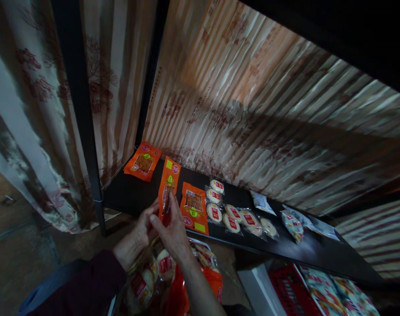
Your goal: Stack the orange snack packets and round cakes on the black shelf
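Note:
A narrow orange snack packet (170,175) stands tilted over the black shelf, its lower end between my hands. My left hand (144,227) is closed around the packet's lower left edge. My right hand (174,230) grips it from the right, fingers laid over its front. On the shelf to the right lies a wider orange packet (194,206) showing brown sticks. Another orange packet (143,161) rests at the shelf's far left corner. Below my hands, a container holds wrapped round biscuits (141,285) and more orange packets (213,281), partly hidden by my right forearm.
Farther right on the black shelf (246,245) are several wrapped round biscuits (232,221) and some small bags (292,224). A dark upright post (84,114) stands at left, before patterned curtains (213,87). Below right, a box (261,287) sits beside colourful bags (334,289).

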`<action>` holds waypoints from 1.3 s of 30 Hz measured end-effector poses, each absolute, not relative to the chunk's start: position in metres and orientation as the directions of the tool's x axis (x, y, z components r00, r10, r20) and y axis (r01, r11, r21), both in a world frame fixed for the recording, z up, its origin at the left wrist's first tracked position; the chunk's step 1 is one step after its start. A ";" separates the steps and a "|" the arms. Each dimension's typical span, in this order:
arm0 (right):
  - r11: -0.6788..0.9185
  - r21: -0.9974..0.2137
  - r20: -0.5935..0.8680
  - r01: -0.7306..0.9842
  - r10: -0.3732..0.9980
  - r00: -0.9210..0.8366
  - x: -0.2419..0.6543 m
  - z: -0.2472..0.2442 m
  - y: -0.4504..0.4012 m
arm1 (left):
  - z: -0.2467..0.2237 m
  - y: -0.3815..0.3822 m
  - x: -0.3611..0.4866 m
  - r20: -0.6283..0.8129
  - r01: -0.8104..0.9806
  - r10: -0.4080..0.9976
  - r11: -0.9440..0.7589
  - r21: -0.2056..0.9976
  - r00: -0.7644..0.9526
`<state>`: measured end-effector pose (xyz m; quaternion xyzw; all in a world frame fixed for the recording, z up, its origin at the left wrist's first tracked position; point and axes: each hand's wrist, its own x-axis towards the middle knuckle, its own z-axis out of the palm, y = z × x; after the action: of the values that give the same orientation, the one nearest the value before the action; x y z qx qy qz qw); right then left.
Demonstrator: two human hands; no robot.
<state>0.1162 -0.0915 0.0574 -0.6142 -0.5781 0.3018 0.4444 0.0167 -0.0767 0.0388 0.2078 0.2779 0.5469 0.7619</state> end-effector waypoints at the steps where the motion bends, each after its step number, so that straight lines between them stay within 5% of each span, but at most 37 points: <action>1: 0.062 -0.902 0.137 0.427 0.980 0.146 0.116 0.057 -0.091 | 0.041 -0.083 0.012 -0.194 -0.709 0.949 0.313 0.632 0.247; 7: 0.023 -0.969 0.050 0.245 0.993 0.103 0.118 0.068 -0.085 | 0.049 -0.075 0.013 -0.225 -0.711 0.924 0.381 0.590 0.309; 12: -0.033 -0.999 -0.034 -0.021 0.999 0.040 0.122 0.077 -0.083 | 0.037 -0.044 0.028 -0.119 -0.742 0.953 0.291 0.604 0.277; 20: -0.164 -0.854 -0.234 -0.494 0.969 0.084 0.114 0.065 -0.074 | 0.036 -0.046 0.022 -0.122 -0.673 0.981 0.193 0.714 0.152; 27: -0.188 -0.820 -0.300 -0.540 0.946 0.126 0.108 0.063 -0.058 | 0.032 -0.031 0.014 -0.256 -0.547 0.966 0.204 0.812 -0.020; 39: -0.115 -0.865 -0.237 -0.488 0.951 0.196 0.108 0.048 -0.038 | 0.026 -0.014 -0.006 -0.203 -0.503 0.977 0.139 0.853 -0.073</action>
<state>0.1083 -0.0384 0.0482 -0.4662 -0.2485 0.5834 0.6168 -0.0061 -0.0144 0.0256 0.2769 0.4276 0.5946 0.6220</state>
